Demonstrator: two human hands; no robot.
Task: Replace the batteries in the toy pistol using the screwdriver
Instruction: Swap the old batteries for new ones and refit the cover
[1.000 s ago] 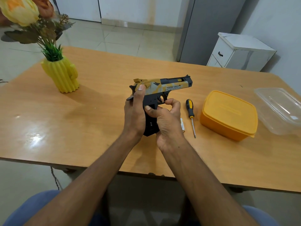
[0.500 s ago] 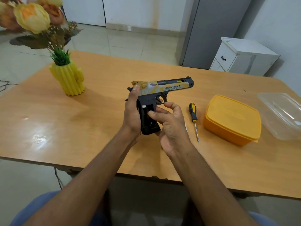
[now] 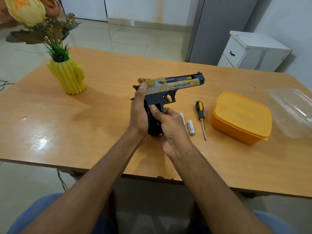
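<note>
The toy pistol has a gold and grey slide and a black frame, and is held above the table with its barrel pointing right. My left hand grips the back of the black grip, thumb up by the hammer. My right hand holds the grip from the front and below, its thumb pressing on the grip's side panel. Two white batteries lie on the table just right of my right hand, one partly hidden behind it. A screwdriver with a black and yellow handle lies beside them.
A closed orange plastic box sits right of the screwdriver, with a clear plastic container beyond it. A yellow cactus-shaped vase with flowers stands at the back left of the wooden table. A white cabinet stands behind.
My right thumb has slid up along the side of the pistol's grip. The pistol stays in both hands. The batteries on the table now show beside my right hand.
</note>
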